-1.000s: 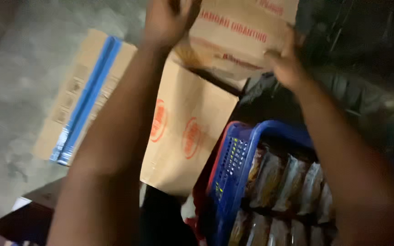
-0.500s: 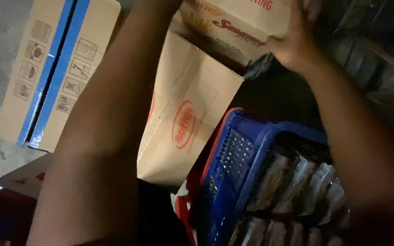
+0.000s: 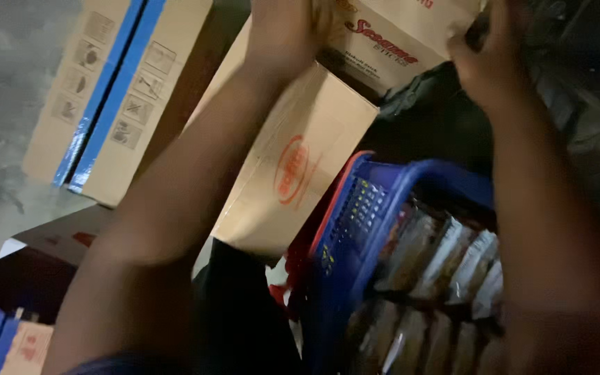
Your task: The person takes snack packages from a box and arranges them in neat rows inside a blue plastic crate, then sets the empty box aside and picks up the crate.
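Both my arms reach up to a cardboard box with red print (image 3: pixel 390 35) at the top of the view. My left hand (image 3: pixel 282 31) grips its left side. My right hand (image 3: pixel 484 59) clasps its right edge. The box's top runs out of view. Under it stands a second brown carton with a red oval mark (image 3: pixel 293 167). Below my right arm sits a blue plastic basket (image 3: pixel 355 215) filled with several clear packets of food (image 3: pixel 446 257).
A carton sealed with blue tape (image 3: pixel 109 90) lies on the grey concrete floor (image 3: pixel 8 69) at the left. Another taped box (image 3: pixel 5 340) is at the bottom left corner, beside a dark box (image 3: pixel 43 257). Dark wrapped goods (image 3: pixel 592 125) fill the right side.
The view has shifted, so the boxes and the basket sit higher and larger in the picture. Both hands stay on the printed box, now nearer the top edge.
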